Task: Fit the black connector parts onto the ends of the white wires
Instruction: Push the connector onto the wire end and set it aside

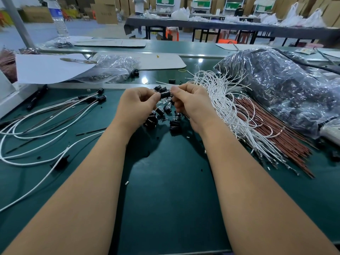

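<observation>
Both hands meet over the middle of the green table (165,181). My left hand (137,107) and my right hand (189,103) pinch one black connector part (166,94) between their fingertips, one hand at each end. Several loose black connector parts (156,119) lie just below the hands. A bundle of loose white wires (224,103) fans out to the right of my right hand. On the left lie white wires with black connectors fitted (100,97) on their ends. Whether a wire is in the held part is hidden by my fingers.
A bundle of red-brown wires (266,129) lies under the white ones. A large plastic bag of black parts (287,85) fills the right. A smaller clear bag (112,70) and white sheets (47,69) sit at the back left, with a water bottle (58,17) behind.
</observation>
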